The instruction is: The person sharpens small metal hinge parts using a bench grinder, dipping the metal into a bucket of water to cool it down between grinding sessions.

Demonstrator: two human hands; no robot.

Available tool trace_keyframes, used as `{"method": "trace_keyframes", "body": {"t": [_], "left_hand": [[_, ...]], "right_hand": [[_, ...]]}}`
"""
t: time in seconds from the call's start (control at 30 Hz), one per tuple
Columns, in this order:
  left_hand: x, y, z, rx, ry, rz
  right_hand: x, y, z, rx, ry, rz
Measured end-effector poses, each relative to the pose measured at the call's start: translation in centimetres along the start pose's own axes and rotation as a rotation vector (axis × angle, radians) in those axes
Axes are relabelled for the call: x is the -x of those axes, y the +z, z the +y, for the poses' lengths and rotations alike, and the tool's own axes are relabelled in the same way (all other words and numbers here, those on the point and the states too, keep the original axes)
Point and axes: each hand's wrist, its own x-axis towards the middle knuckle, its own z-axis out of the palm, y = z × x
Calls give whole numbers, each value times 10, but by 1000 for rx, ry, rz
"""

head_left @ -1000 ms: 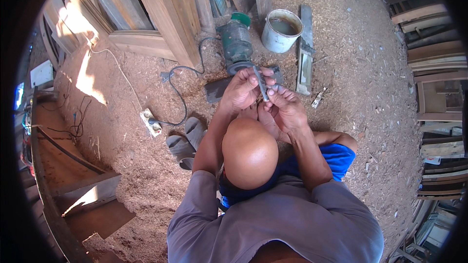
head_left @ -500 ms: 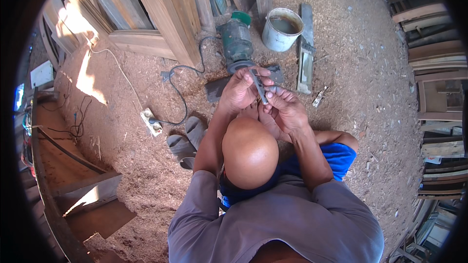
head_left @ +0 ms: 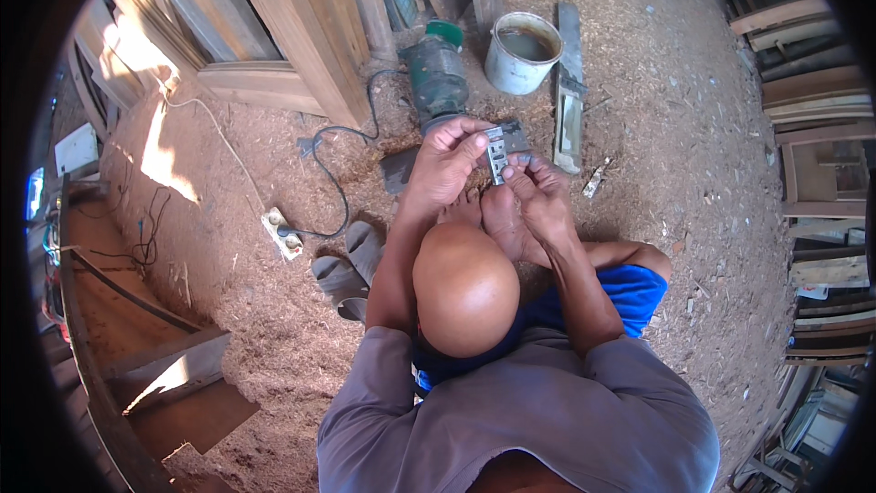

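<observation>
Between both hands, above my feet, is a small flat grey metal plate with several dark slots [head_left: 496,155]. Its slotted face is turned up toward me. My left hand [head_left: 449,164] pinches the plate's far end between thumb and fingers. With thumb and fingertips, my right hand [head_left: 540,192] grips its near right edge. Just beyond my left hand stands a green motor-like machine [head_left: 436,78]; a disc at its near end is mostly hidden by that hand. A dark flat board [head_left: 398,170] lies on the ground behind my hands.
A white bucket of murky liquid [head_left: 523,53] stands beside a long narrow wooden piece [head_left: 569,91]. The machine's black cord [head_left: 345,196] runs to a power strip [head_left: 282,234]. Grey sandals [head_left: 342,278] lie left of my bent knee [head_left: 465,288]. Stacked wooden frames [head_left: 826,173] line the right.
The metal plate has turned from nearly edge-on to showing its slotted face. My left hand has rolled with it, and my right fingers have shifted slightly along its near edge.
</observation>
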Motion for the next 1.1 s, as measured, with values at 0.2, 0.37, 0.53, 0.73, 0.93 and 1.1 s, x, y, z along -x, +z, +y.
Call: {"method": "trace_keyframes", "body": {"t": [0.2, 0.37, 0.53, 0.73, 0.93, 1.1], "left_hand": [[-1, 15, 4, -172, 32, -43], [1, 11, -1, -196, -62, -161], [2, 18, 6, -238, -71, -191], [2, 16, 1, -162, 47, -47], [8, -29, 18, -56, 204, 289], [44, -100, 8, 14, 170, 421]], "right_hand": [[-3, -2, 2, -213, 59, 42], [-9, -10, 11, -499, 75, 22], [-10, -13, 10, -566, 100, 32], [-14, -10, 8, -619, 110, 11], [-58, -47, -17, -790, 67, -117], [-122, -71, -18, -712, 91, -212]]}}
